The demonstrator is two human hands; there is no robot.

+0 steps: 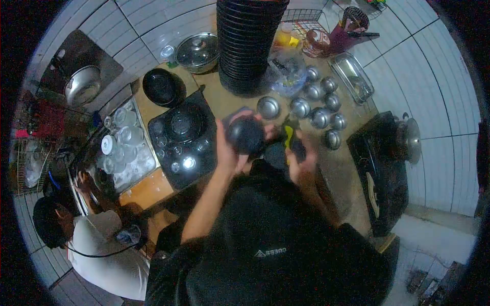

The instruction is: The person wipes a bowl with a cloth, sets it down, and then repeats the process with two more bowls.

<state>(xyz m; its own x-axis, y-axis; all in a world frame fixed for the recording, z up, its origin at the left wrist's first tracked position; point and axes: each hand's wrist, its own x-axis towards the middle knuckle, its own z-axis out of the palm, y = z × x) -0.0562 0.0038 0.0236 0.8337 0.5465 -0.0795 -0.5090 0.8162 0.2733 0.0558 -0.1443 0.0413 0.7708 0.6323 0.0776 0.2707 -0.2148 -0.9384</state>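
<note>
My left hand (226, 150) is wrapped round a dark, round, bowl-like object (245, 135), held up in front of my chest over the worktop. Close beside it, my right hand (305, 159) grips a dark item with a yellow-green strip (289, 136); motion blur leaves me unable to tell its kind. Several round silver metal pieces (300, 107) lie just beyond my right hand. Behind both hands rises a tall stack of black containers (248, 48).
On the left is a black glossy hob-like panel (190, 162), near a black pan (160, 86) and a glass-lidded pot (198, 51). Glass jars (127, 135) fill the sink area, where a co-worker (104, 250) stands. A black appliance (383, 178) sits at right.
</note>
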